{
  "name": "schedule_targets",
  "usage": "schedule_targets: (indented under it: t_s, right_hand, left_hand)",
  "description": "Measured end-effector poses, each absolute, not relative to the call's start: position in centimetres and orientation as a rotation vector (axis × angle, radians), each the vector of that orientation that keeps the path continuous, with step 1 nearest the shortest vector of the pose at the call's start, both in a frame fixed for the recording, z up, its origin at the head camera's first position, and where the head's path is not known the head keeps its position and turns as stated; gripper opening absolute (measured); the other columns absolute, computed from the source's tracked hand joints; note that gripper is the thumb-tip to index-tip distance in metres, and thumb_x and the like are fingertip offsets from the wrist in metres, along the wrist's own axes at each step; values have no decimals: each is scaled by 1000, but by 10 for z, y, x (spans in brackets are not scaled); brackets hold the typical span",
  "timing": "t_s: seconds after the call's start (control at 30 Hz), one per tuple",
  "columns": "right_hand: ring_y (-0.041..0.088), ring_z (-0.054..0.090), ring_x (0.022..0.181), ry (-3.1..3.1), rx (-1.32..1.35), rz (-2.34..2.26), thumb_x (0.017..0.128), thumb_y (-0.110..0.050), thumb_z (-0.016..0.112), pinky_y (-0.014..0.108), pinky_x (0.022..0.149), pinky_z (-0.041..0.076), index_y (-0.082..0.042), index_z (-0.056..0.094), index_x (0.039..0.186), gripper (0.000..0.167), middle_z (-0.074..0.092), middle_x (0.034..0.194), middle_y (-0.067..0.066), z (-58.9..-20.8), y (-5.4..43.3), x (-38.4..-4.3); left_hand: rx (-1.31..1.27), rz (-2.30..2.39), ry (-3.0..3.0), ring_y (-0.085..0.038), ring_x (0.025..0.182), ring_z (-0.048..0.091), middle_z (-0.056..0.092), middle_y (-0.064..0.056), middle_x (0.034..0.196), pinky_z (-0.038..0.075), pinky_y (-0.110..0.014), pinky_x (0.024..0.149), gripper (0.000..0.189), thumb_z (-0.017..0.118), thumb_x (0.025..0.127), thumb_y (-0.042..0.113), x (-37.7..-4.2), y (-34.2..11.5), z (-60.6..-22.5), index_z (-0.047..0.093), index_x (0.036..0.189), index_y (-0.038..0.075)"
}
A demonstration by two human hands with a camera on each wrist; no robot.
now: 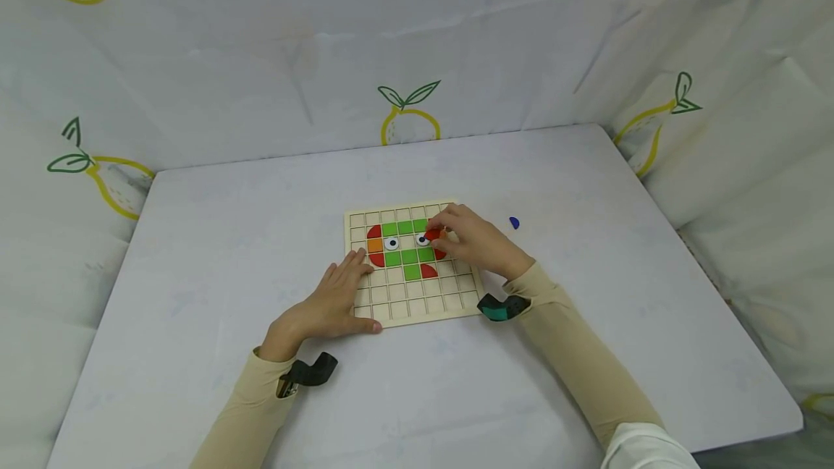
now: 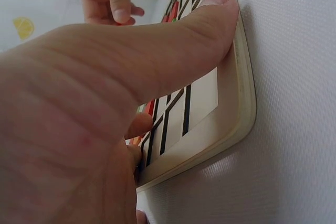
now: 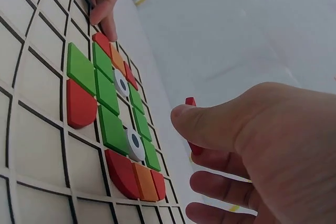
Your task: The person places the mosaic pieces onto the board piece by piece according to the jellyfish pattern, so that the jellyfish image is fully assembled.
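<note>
A pale wooden grid board lies on the table with a pattern of tiles set in its squares. My right hand pinches a red tile between thumb and fingertip, held above the board's right part. Green tiles, two white eye tiles, orange tiles and red rounded-corner tiles form the pattern. My left hand rests on the board's left side, fingers spread. Its thumb lies along the front edge, near the corner, in the left wrist view.
A small blue half-round piece lies on the white table, right of the board. White curtains with lemon drawings hang behind the table and at its sides. Dark straps are worn at both wrists.
</note>
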State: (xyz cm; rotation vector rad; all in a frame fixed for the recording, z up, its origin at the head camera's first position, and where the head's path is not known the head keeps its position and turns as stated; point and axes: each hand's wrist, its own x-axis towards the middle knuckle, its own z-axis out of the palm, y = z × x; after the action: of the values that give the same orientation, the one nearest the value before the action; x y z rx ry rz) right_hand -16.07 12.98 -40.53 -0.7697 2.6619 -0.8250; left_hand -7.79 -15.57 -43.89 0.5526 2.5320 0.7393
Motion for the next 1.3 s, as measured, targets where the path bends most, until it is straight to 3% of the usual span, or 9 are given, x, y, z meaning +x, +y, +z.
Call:
schedule_targets:
  t_s: [0.3, 0.73, 1.3]
  right_hand:
    - [19, 56, 99, 2654, -906, -744, 97, -22, 69, 33, 86, 53, -11, 66, 129, 34, 62, 114, 4, -416, 109, -152]
    - [20, 57, 116, 2668, -1118, -700, 96, -21, 70, 36, 100, 53, -16, 71, 119, 24, 65, 118, 1, -431, 82, -139]
    - [21, 50, 120, 2667, -1169, -575, 95, -28, 73, 38, 103, 48, -19, 74, 119, 26, 60, 124, 1, -433, 74, -134]
  left_hand:
    - [551, 736, 2530, -36, 160, -2, 2, -18, 172, 3, -61, 127, 97, 84, 80, 42, -78, -158, -439, 31, 151, 3]
    - [583, 745, 2530, -37, 160, -1, 3, -19, 171, 4, -63, 126, 96, 83, 81, 44, -79, -159, -440, 32, 151, 1]
    - [581, 753, 2523, -39, 159, 0, 3, -21, 171, 4, -63, 126, 96, 83, 81, 44, -79, -159, -438, 33, 150, 0]
